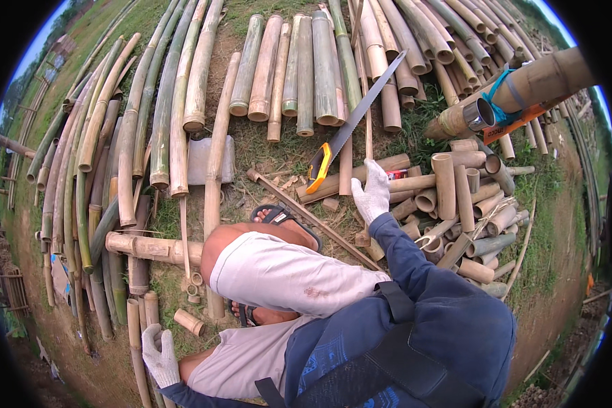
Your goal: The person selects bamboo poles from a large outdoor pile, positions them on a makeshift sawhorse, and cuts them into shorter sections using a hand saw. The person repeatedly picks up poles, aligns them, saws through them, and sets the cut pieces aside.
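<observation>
My right hand (372, 194), in a pale knitted glove, is raised with its thumb and fingers apart. Its fingertips meet the lower end of a thin bamboo strip (368, 129) in the picture, but I see no grip round it. Just left of that hand a hand saw (350, 126) with a yellow and black handle rests on a bamboo length (330, 190), blade slanting up and away. My left hand (160, 355), gloved alike, hangs loosely beside my left knee with nothing visible in it, near upright-looking bamboo lengths (134, 340). A short bamboo piece (189, 321) lies close by.
A pile of short cut bamboo pieces (476, 248) lies on the right. Long bamboo poles (163, 115) spread across the left and far side. A thick pole (537, 85) with teal string juts in from the right. Another pole (153, 247) lies at my right knee, near a stone block (211, 160).
</observation>
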{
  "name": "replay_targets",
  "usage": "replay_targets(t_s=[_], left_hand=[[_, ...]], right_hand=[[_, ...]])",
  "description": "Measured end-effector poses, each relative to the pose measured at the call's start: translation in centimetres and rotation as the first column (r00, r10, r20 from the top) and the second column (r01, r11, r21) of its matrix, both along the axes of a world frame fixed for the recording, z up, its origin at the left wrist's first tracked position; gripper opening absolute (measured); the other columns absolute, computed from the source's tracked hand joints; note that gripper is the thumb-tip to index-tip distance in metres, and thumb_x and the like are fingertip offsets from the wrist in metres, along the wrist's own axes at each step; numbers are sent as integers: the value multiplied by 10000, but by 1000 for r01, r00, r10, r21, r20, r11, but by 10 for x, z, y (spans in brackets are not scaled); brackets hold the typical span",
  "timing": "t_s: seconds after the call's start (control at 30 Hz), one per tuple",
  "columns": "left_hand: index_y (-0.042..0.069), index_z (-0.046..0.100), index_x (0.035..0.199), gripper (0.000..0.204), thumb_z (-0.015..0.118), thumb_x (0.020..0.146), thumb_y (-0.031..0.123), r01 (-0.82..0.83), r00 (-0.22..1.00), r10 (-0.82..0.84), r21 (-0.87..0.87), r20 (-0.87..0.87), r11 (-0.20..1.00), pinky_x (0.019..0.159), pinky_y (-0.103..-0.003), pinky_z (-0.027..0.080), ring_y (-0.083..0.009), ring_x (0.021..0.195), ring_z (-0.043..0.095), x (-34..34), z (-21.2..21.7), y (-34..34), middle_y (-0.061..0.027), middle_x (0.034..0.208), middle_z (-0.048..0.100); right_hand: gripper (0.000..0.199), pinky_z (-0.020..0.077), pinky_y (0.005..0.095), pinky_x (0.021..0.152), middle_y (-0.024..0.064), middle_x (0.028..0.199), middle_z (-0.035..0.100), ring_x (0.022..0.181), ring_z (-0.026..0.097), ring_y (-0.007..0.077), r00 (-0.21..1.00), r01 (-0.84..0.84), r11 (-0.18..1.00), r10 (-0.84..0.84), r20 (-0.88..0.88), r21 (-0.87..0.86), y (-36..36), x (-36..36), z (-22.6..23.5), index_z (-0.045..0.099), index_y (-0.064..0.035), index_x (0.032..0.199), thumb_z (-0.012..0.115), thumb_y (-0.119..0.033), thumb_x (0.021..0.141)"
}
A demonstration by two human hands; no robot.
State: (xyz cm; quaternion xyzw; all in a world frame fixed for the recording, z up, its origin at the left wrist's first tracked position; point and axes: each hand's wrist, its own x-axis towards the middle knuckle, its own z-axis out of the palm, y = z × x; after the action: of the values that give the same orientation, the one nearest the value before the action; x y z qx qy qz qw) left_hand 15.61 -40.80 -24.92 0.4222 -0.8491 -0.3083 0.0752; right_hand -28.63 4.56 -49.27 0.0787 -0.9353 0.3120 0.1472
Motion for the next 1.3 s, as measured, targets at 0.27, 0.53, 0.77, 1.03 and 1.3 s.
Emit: replay_targets(t_s=[0.27, 0.53, 0.77, 1.03, 1.3], left_hand=[[-26, 687, 1325, 331, 788, 1030, 88, -10, 1000, 10, 2, -21, 1000, 890, -316, 579, -152, 972, 697, -3, -1, 1, -88, 1101, 729], [-2, 684, 1282, 279, 769, 1040, 105, -34, 999, 35, 34, -27, 999, 915, -336, 581, -173, 989, 697, 8, 3, 8, -91, 1103, 712], [-6, 677, 1316, 332, 795, 1030, 114, -49, 998, 50, 25, -45, 998, 864, -326, 574, -152, 928, 674, 13, 1, 8, -79, 1053, 709], [-4, 681, 1310, 339, 809, 1017, 112, -59, 998, 60, 59, -6, 996, 840, -319, 578, -145, 903, 669, 2, -3, -1, -69, 1030, 703], [-14, 681, 1295, 323, 799, 1018, 101, 2, 999, 1, 68, -49, 998, 840, -321, 578, -141, 901, 668, -15, -10, -14, -67, 1019, 699]], right_hand=[[739, 466, 519, 1248, 293, 1570, 619, 1480, 579, 454, 752, 444, 875, -248, 611, -191, -74, -70, -28, 612, -20, 1549, 770, -417, 946], [728, 522, 498, 1178, 265, 1501, 679, 1381, 664, 449, 665, 551, 821, -325, 672, -148, -51, -110, -108, 606, -17, 1526, 785, -380, 920], [1062, 525, 454, 1129, 243, 1560, 614, 1378, 640, 358, 679, 430, 789, 38, 733, -439, -30, -114, -104, 406, 69, 1660, 931, -412, 872], [799, 498, 436, 1063, 172, 1336, 666, 1199, 632, 289, 718, 387, 740, 133, 683, -551, -28, -99, -39, 575, 12, 1428, 915, -501, 919], [549, 599, 331, 669, 112, 1085, 664, 769, 702, 183, 742, 416, 402, 369, 560, -816, -69, -74, 23, 499, -73, 1332, 861, -336, 1014]])
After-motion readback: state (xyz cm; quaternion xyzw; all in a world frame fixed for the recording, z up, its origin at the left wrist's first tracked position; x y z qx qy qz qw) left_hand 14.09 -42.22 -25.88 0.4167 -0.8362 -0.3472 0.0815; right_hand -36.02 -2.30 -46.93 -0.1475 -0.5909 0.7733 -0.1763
